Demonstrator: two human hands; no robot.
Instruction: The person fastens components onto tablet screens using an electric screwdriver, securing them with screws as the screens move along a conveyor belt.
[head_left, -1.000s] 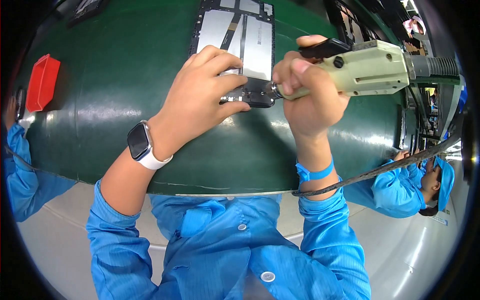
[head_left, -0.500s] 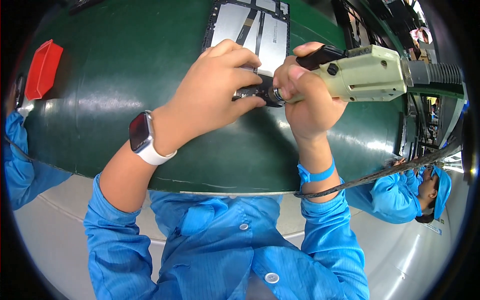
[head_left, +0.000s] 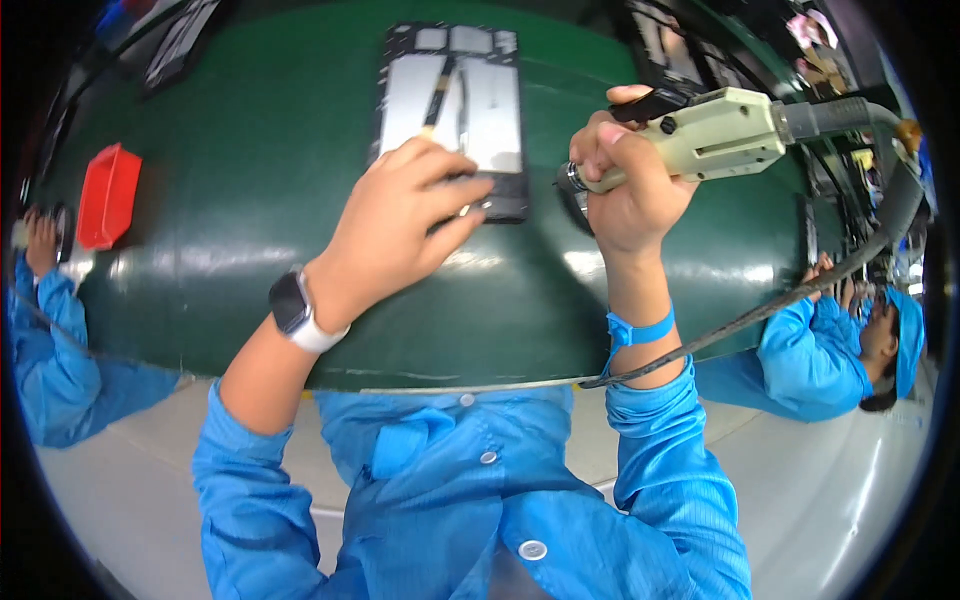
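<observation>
My left hand [head_left: 405,205] lies over the lower left corner of an opened tablet [head_left: 492,110], its fingers apart and slightly bent. Silvery plates, a black frame and dark flat cables show on the tablet. Both tablet and hand are somewhat blurred; the palm hides the corner. To the right, my right hand [head_left: 640,185] is wrapped round a pale, pistol-shaped electric screwdriver [head_left: 725,135] with a black lever [head_left: 650,103]. The screwdriver's metal nose points left and is apart from the tablet, above the green table [head_left: 270,180].
A red tray [head_left: 108,197] stands at the left. From the screwdriver's back end runs a thick grey hose [head_left: 825,118]; a dark cord [head_left: 745,335] crosses by my right wrist. Co-workers in blue sit left and right [head_left: 815,365]. Dark parts [head_left: 180,45] lie at the far left.
The screwdriver's nose has come away from the tablet's lower edge. Both tablet and left hand have shifted left, and the left fingers have left the nose. The whole view has also moved.
</observation>
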